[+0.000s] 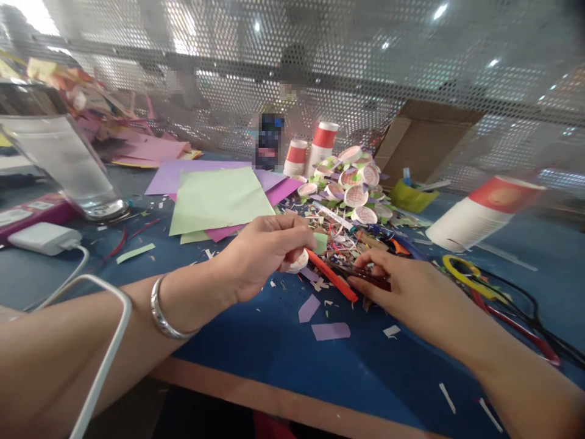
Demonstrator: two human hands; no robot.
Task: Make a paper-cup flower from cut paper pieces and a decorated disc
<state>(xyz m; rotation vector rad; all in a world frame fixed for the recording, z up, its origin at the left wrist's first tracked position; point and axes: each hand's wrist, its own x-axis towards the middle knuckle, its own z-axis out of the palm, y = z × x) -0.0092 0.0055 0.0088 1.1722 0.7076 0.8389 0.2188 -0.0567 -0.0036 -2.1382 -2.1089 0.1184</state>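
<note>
My left hand point(274, 244), with a silver bangle on the wrist, is closed above the middle of the table. Below its fingertips shows a small white round paper cup piece point(299, 262), mostly covered by the fingers. A bit of green paper point(320, 242) sticks out beside the fingertips. My right hand point(386, 277) is curled around a dark tool point(372, 277); its exact kind is unclear. Between both hands lies a long orange object point(333, 277), slanting down to the right. Purple paper scraps point(331, 331) lie in front of them.
Behind the hands are a pile of cup pieces with paper tabs point(356, 196), stacked paper cups point(324, 143) and green paper sheets point(219, 204). A glass point(86, 164) and white charger point(46, 238) stand left. Cups point(479, 213) and yellow-handled scissors point(461, 268) are right.
</note>
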